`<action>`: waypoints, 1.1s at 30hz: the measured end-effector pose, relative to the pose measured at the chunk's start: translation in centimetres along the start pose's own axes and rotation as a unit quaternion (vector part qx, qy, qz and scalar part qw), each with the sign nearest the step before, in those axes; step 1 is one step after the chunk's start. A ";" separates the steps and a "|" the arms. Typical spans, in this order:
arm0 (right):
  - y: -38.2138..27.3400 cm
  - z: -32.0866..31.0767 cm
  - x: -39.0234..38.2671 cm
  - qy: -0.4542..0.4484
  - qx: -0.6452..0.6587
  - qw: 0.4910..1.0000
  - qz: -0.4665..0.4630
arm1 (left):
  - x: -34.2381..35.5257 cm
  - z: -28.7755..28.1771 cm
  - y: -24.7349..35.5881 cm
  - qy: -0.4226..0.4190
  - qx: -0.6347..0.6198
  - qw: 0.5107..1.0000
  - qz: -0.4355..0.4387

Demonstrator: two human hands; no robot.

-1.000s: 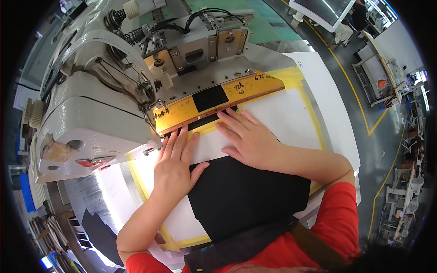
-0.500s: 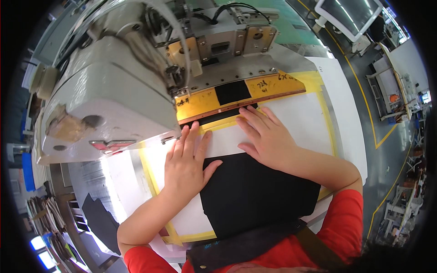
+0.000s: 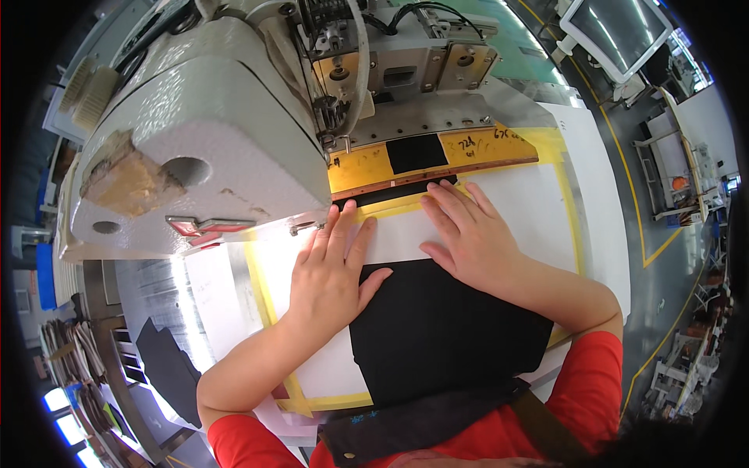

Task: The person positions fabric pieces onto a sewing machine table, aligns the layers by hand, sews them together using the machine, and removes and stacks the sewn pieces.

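Observation:
A narrow black strip of fabric (image 3: pixel 388 193) lies along the brown front edge of a yellow clamp plate (image 3: pixel 351 171) on an industrial sewing machine (image 3: pixel 211 132). My left hand (image 3: pixel 329 269) lies flat with its fingers spread, its longest fingertips at the strip's left end. Farther right, my right hand (image 3: pixel 474 234) is also open, its fingertips pressed at the strip's right end. Below both hands a large black fabric panel (image 3: pixel 452 335) rests on the white sheet (image 3: pixel 398 239) and reaches toward my body. My left thumb lies by the panel's upper left corner.
The machine's head overhangs the upper left. Yellow tape (image 3: pixel 575 226) borders the white sheet. Black cut pieces (image 3: pixel 168 370) lie at the lower left. A monitor (image 3: pixel 616 31) stands at the upper right, beyond it a floor with yellow lines and shelving (image 3: pixel 659 156).
The whole view has shifted slightly, with the machine and table appearing a little farther right. Both hands keep nearly the same place on the strip.

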State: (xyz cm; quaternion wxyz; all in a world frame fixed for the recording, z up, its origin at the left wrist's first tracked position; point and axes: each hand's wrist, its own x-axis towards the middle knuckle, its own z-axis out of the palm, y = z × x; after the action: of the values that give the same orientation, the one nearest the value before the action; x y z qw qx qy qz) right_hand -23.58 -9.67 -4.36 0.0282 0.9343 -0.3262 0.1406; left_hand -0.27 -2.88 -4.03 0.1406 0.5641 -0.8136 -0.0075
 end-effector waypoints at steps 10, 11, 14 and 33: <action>-0.4 0.2 -0.3 -0.024 0.018 0.999 0.017 | -0.2 0.0 0.1 0.005 0.014 1.000 0.012; -0.4 0.3 -0.3 -0.020 0.020 0.999 0.017 | -0.2 -0.1 0.0 0.009 0.034 0.999 0.018; -0.5 0.2 -0.4 -0.016 0.016 1.000 0.022 | 0.0 0.0 0.1 0.007 0.026 0.999 0.019; 1.6 -7.1 -8.5 -0.113 0.226 0.931 0.262 | 0.0 -1.4 7.0 -0.179 -0.196 0.963 0.048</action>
State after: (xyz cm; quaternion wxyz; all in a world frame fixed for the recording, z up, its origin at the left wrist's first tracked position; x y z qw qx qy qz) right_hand -32.65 -4.80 -0.01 -0.2585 0.8069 -0.5203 0.1066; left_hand -6.35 -0.10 -1.48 0.1010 0.4756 -0.8340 -0.2608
